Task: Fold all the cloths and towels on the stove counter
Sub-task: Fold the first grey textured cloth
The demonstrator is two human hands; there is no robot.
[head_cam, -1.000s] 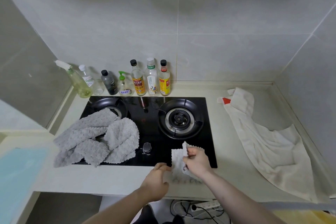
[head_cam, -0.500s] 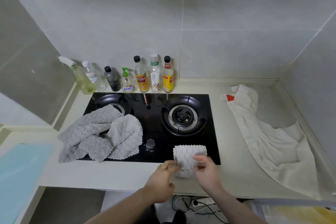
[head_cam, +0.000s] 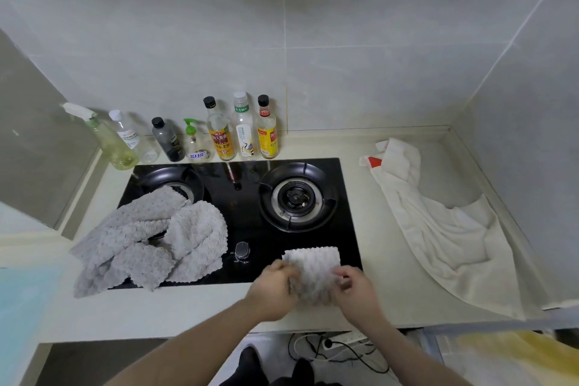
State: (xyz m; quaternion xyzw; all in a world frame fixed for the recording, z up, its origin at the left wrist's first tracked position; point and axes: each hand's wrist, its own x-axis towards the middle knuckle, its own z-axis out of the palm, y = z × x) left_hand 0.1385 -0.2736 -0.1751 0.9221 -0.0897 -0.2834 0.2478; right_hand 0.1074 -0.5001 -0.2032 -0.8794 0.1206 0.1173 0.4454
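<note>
A single head-worn wide-angle view looks forward and steeply down from above and behind the hands, the left hand (head_cam: 272, 288) and right hand (head_cam: 355, 291) close in at lower centre. Beyond them the desk (head_cam: 369, 229) and tiled wall (head_cam: 282, 41) fill the frame; straight lines bow toward the edges.

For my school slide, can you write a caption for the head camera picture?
Both hands, left and right, fold a small grey cloth at the stove's front edge.
</note>
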